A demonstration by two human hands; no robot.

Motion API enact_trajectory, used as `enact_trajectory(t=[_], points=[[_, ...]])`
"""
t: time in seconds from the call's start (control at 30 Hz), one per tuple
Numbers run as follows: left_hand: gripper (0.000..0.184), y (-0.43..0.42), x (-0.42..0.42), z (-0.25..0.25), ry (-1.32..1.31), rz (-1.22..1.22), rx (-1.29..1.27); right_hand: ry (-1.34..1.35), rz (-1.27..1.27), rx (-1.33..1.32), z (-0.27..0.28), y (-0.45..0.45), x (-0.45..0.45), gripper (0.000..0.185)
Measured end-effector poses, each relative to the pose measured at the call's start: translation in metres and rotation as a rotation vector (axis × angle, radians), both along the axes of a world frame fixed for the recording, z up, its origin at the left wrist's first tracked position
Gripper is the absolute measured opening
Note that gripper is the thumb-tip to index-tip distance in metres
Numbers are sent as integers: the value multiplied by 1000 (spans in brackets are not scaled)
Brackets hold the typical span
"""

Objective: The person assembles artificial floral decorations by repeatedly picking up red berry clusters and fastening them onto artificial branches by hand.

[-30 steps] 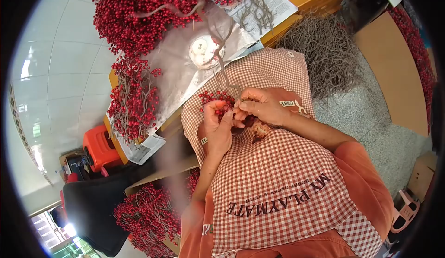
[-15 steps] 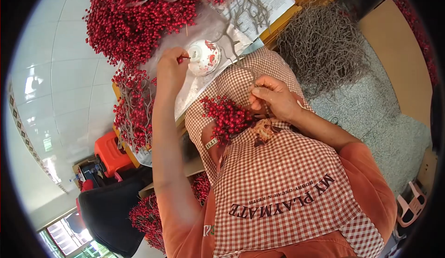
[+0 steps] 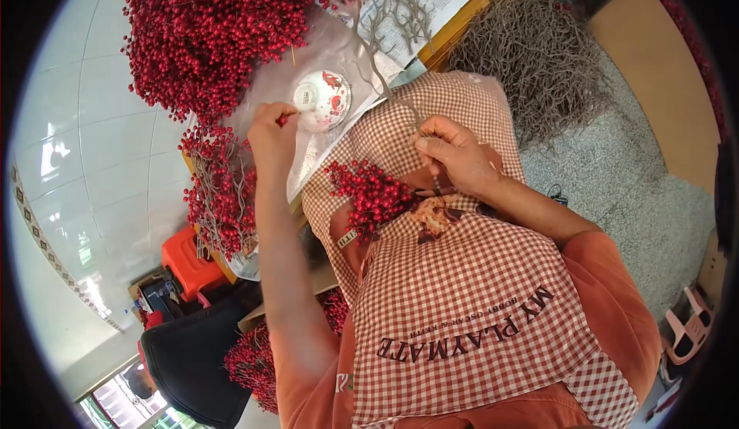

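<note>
My left hand [image 3: 273,132] is closed in a pinch on a small red berry piece [image 3: 283,119], just left of the white bowl [image 3: 327,102]. That bowl has a red floral pattern and lies upside down, its foot ring facing up. My right hand [image 3: 458,155] grips the stem of a bare grey twig [image 3: 374,61] between thumb and fingers over my lap. The branching end of the twig reaches up over the table. A bunch of red berries [image 3: 373,194] lies on my checked apron [image 3: 462,298], left of my right hand.
A large heap of red berries [image 3: 208,36] covers the table's far left. Berried twigs [image 3: 219,186] hang at its left edge. A pile of bare twigs [image 3: 531,59] stands at the right by a cardboard sheet [image 3: 654,82]. A red stool [image 3: 188,263] and black chair [image 3: 200,360] are at left.
My left hand has drawn slightly away from the bowl, down and to the left, still pinching red. My right hand stays on the twig. The whole view has shifted a little.
</note>
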State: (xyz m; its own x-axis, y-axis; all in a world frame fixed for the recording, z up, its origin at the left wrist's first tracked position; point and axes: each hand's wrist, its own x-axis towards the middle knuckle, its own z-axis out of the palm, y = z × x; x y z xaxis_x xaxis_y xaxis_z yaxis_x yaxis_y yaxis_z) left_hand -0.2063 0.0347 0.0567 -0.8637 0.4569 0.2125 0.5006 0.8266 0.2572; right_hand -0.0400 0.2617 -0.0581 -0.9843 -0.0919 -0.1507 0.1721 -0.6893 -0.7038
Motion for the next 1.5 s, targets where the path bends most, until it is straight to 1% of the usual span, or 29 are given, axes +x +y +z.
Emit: enact_trajectory(t=[0.03, 0.07, 0.1, 0.13, 0.17, 0.23, 0.27, 0.3, 0.33, 0.37, 0.43, 0.47, 0.6, 0.63, 0.7, 0.73, 0.8, 0.93, 1.0, 1.13, 1.2, 1.3, 1.37, 1.5], points=[[8, -2, 12, 0, -1, 5, 2, -9, -3, 44, 4, 0, 0, 13], [6, -2, 27, -2, -265, 193, 298, -14, 3, 47, 11, 1, 0, 13], [5, -1, 44, -6, -532, 383, 595, 14, 17, 112, 20, 1, 0, 11], [7, 0, 61, -11, -599, 335, 745, 42, 33, 179, 24, 0, -1, 11], [9, 6, 79, -13, -670, 398, 864, 31, 43, 184, 23, -4, -2, 11], [8, 10, 108, -21, -815, 336, 1058, 14, 177, 72, 21, -12, -1, 13], [8, 12, 120, -25, -827, 351, 1068, 50, 163, 167, 26, -13, -2, 12], [8, 13, 130, -27, -880, 325, 1123, 36, 174, 172, 23, -17, -1, 12], [8, 15, 139, -28, -929, 294, 1178, 125, 131, 258, 21, -20, 0, 11], [8, 19, 146, -27, -933, 304, 1186, 215, 89, 341, 20, -24, 1, 10], [12, 24, 155, -26, -935, 302, 1225, 161, 149, 316, 26, -24, 3, 11], [11, 22, 158, -27, -922, 258, 1221, 173, 156, 336, 26, -26, 4, 12], [10, 20, 161, -28, -892, 288, 1182, 219, 202, 395, 30, -24, 5, 14], [10, 21, 162, -27, -897, 280, 1191, 216, 205, 397, 38, -20, 5, 14], [10, 22, 163, -27, -907, 272, 1202, 160, 293, 599, 58, -10, 4, 19], [10, 22, 164, -28, -906, 263, 1205, 158, 295, 601, 55, -12, 5, 19], [10, 22, 165, -29, -907, 255, 1210, 194, 210, 508, 42, -19, 6, 20], [11, 23, 166, -31, -890, 300, 1181, 199, 161, 470, 30, -26, 7, 21], [11, 23, 165, -32, -877, 308, 1178, 262, 73, 616, 35, -24, 7, 15], [12, 25, 166, -31, -867, 289, 1123, 250, 85, 688, 39, -22, 7, 14], [12, 27, 167, -30, -846, 287, 1097, 287, 47, 746, 35, -23, 6, 15], [12, 29, 168, -29, -791, 296, 1037, 296, 35, 789, 35, -23, 7, 15], [12, 28, 167, -28, -749, 276, 971, 288, 34, 768, 34, -23, 7, 15], [11, 27, 167, -30, -743, 279, 976, 306, 37, 737, 29, -25, 6, 14]])
